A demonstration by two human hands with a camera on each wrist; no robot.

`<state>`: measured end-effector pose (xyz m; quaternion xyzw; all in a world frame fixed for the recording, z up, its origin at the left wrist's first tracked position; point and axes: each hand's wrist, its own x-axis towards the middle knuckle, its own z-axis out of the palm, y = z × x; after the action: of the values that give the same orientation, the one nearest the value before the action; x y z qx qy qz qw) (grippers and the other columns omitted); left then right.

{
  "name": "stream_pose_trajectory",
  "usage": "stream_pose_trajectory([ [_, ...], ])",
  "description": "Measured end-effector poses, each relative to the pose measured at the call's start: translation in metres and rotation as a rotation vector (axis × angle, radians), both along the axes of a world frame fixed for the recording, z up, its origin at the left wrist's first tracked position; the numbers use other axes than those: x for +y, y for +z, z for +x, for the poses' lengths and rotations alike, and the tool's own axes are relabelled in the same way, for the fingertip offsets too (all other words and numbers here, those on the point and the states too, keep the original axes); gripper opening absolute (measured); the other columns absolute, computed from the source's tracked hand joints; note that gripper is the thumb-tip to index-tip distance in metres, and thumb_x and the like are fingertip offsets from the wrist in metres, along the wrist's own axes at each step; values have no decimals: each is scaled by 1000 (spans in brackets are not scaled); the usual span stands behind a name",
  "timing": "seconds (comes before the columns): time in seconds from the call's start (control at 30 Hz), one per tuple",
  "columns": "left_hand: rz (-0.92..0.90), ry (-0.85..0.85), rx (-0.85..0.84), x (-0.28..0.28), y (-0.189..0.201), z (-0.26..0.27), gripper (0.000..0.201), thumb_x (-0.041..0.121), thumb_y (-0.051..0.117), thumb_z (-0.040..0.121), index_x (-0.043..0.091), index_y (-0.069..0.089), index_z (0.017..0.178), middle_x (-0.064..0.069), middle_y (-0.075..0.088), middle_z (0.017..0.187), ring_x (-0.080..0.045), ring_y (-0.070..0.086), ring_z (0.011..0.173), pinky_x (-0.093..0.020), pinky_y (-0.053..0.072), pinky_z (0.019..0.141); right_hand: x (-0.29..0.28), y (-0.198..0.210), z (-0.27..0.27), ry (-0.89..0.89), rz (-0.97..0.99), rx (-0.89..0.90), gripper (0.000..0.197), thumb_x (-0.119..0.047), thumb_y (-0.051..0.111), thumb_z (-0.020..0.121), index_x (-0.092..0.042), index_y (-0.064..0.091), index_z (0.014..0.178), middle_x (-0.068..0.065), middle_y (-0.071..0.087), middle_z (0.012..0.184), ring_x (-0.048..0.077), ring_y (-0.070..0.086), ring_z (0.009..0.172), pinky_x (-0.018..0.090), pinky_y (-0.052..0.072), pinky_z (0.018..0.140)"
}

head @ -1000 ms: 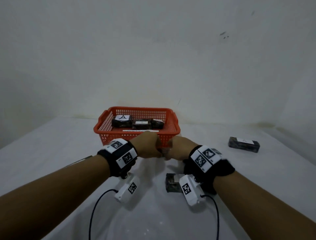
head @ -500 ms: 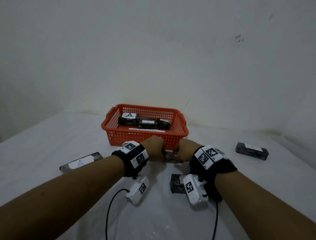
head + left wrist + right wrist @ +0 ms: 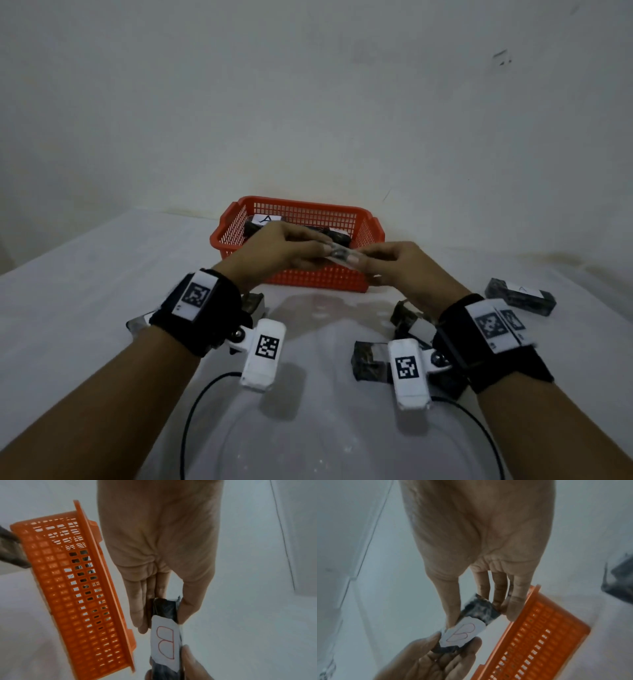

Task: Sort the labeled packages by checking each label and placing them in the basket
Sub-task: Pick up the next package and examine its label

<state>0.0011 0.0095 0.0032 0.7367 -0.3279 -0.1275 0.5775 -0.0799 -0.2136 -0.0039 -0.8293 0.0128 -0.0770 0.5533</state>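
Both hands hold one dark wrapped package [image 3: 340, 254] in the air, just in front of the orange basket [image 3: 318, 277]. My left hand [image 3: 284, 253] pinches one end of the package [image 3: 164, 609] between thumb and fingers. My right hand [image 3: 394, 265] pinches the other end [image 3: 479, 611]. A white label [image 3: 165, 642] with a red letter B faces the wrist cameras; the same label [image 3: 462, 632] shows in the right wrist view. Inside the basket lie dark packages, one labeled A [image 3: 265, 219].
More dark packages lie on the white table: one labeled A [image 3: 520, 296] at the right, two [image 3: 371, 359] [image 3: 409, 317] under my right wrist, one [image 3: 253, 303] partly hidden behind my left wrist. A white wall [image 3: 308, 102] stands close behind the basket.
Both hands have risen from the table with the package between them, up to the level of the basket's front rim. The head view has shifted too.
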Motion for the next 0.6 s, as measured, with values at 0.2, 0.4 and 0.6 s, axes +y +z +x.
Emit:
stream_pose_trajectory([
  [0.2, -182, 67, 83, 11, -10, -2, 27, 14, 68, 94, 7, 72, 120, -7, 78, 112, -24, 76, 103, -34, 61, 92, 26, -13, 7, 74, 370, -92, 50, -30, 79, 75, -2, 75, 116, 16, 79, 111, 27, 77, 104, 32, 61, 90],
  [0.4, -216, 132, 55, 22, -30, 1, 36, 20, 75, 88, 13, 72, 122, -3, 79, 110, -18, 76, 103, -34, 60, 95, 39, -26, 22, 94, 426, -118, 31, -10, 76, 89, 0, 73, 119, 16, 78, 114, 29, 76, 108, 35, 62, 94],
  [0.6, -183, 170, 12, 24, -45, 4, 37, 16, 79, 86, 15, 73, 122, 2, 79, 111, -11, 75, 105, -30, 59, 96, 50, -40, 27, -2, 269, -161, 31, -18, 81, 87, -7, 78, 115, 8, 80, 109, 20, 77, 105, 36, 62, 96],
])
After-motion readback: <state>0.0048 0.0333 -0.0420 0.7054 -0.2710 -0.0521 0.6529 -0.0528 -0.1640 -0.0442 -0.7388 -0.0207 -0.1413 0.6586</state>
